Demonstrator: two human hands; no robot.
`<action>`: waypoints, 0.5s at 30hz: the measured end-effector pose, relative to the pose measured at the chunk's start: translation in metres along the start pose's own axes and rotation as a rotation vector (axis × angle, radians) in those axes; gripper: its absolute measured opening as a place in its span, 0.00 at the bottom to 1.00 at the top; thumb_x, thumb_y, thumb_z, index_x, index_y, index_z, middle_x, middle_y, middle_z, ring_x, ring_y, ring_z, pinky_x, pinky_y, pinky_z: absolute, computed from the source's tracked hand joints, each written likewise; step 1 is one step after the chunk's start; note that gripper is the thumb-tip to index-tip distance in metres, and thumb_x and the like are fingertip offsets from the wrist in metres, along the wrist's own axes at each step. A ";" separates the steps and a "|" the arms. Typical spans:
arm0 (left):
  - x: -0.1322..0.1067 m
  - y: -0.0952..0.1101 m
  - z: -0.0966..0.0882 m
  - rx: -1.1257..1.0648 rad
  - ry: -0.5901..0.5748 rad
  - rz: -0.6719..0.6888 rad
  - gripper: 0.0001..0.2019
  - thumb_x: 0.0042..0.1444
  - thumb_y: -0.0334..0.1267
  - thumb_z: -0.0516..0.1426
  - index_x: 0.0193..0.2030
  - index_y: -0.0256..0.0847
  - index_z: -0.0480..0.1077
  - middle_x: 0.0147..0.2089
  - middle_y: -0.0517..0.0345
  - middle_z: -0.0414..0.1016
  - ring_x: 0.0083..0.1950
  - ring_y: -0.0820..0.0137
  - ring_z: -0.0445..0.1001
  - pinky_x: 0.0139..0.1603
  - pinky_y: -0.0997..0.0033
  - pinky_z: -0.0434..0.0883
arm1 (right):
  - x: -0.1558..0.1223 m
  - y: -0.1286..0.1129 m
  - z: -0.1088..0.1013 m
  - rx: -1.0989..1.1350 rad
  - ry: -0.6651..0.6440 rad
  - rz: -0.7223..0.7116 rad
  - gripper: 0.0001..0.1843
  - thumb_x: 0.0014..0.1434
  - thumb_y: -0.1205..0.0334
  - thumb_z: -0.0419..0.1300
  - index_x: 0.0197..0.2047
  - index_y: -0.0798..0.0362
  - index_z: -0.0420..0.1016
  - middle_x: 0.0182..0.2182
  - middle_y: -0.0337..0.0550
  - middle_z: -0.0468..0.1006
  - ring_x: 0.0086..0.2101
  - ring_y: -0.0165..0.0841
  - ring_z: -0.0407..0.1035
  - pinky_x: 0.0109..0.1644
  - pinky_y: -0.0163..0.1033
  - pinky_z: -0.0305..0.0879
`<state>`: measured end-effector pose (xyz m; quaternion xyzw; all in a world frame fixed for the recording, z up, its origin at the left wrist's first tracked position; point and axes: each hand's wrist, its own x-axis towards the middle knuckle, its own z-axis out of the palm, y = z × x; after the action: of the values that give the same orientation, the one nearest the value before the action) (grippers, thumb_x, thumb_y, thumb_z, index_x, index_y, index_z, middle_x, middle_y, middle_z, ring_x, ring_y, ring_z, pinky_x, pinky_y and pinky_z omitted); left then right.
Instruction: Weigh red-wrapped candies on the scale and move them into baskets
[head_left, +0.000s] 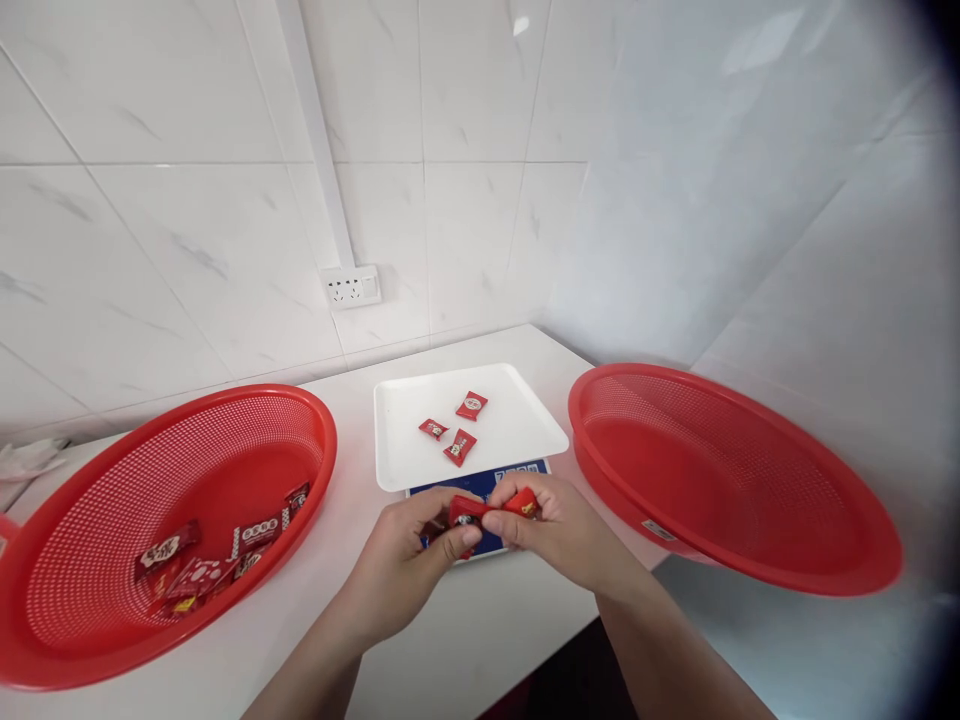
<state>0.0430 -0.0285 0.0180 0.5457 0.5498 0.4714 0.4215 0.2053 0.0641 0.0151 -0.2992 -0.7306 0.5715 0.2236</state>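
My left hand (pixel 420 555) is closed on a small red wrapped candy (pixel 466 511), with more red wrapper showing under the thumb. In the fingers of my right hand (pixel 559 530) is a red-and-orange wrapped candy (pixel 523 502). Both hands nearly meet in front of a kitchen scale, over its blue panel (pixel 487 482), which they partly cover. The scale's white tray (pixel 397 410) bears three red candy packets: one at the back (pixel 472 405), a smaller one at left (pixel 433 429) and one nearer me (pixel 460 447).
A red perforated basket (pixel 82 560) at left contains several red packets (pixel 199 575). Another red basket (pixel 705 470) stands at right, partly past the table's edge. Behind the white table (pixel 315 600) is a tiled wall with a power socket (pixel 351 288).
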 end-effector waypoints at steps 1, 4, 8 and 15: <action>0.001 -0.002 -0.003 -0.036 0.055 0.000 0.11 0.55 0.45 0.57 0.39 0.41 0.73 0.33 0.56 0.75 0.34 0.70 0.71 0.35 0.72 0.69 | 0.003 0.002 -0.002 -0.004 0.036 0.007 0.11 0.53 0.53 0.61 0.30 0.52 0.69 0.19 0.32 0.64 0.22 0.26 0.58 0.25 0.32 0.55; 0.003 -0.007 -0.016 -0.206 0.253 0.004 0.13 0.53 0.46 0.57 0.39 0.39 0.71 0.34 0.55 0.74 0.35 0.69 0.72 0.36 0.70 0.72 | 0.016 0.010 -0.011 -0.077 0.180 0.007 0.14 0.54 0.52 0.60 0.42 0.48 0.66 0.22 0.30 0.64 0.23 0.28 0.61 0.27 0.33 0.58; 0.006 -0.010 -0.029 -0.372 0.446 0.026 0.13 0.53 0.47 0.58 0.38 0.39 0.69 0.33 0.56 0.72 0.33 0.72 0.70 0.30 0.75 0.71 | 0.035 0.026 -0.019 -0.267 0.228 -0.010 0.13 0.61 0.53 0.50 0.48 0.47 0.62 0.29 0.35 0.71 0.28 0.32 0.68 0.33 0.37 0.64; 0.007 -0.008 -0.030 -0.449 0.436 0.055 0.13 0.51 0.47 0.59 0.33 0.39 0.68 0.29 0.60 0.70 0.28 0.76 0.68 0.26 0.80 0.68 | 0.073 0.040 -0.027 -0.627 0.324 -0.065 0.15 0.60 0.60 0.51 0.50 0.49 0.69 0.47 0.42 0.75 0.46 0.35 0.69 0.48 0.39 0.64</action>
<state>0.0118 -0.0227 0.0161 0.3396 0.4944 0.6983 0.3906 0.1780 0.1408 -0.0181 -0.4167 -0.8347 0.2572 0.2519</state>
